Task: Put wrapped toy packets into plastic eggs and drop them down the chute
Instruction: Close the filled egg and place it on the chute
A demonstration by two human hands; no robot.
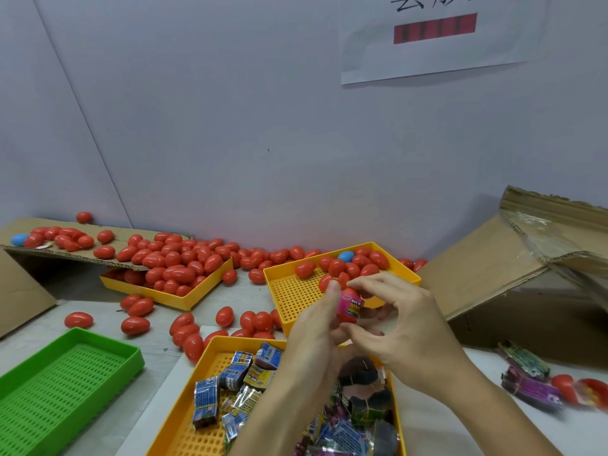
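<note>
Over the worktop (98,432) I see both hands meet just above the near yellow tray (210,422). The left hand (312,330) and right hand (398,327) together pinch a pink packet (350,305), which sits in a red egg half (347,319); thumbs and forefingers curl round it, the right hand's other fingers loosely spread. Whether the packet is fully seated I cannot tell.

The near tray, at the worktop's front edge, holds blue packets (205,401) and other wrapped packets in mixed colours. Beyond the hands a second yellow tray (289,291) carries red eggs (348,266) and one blue egg (346,256) in its far corner. A third yellow tray (184,302), towards the back left, is heaped with red eggs, partly under a cardboard sheet (65,255) that bears more eggs. Loose eggs (184,327) lie scattered between the trays. A green tray (59,386) sits at the front left corner. A cardboard box (513,278) stands at the right, with purple packets (529,390) near it by the right edge.
</note>
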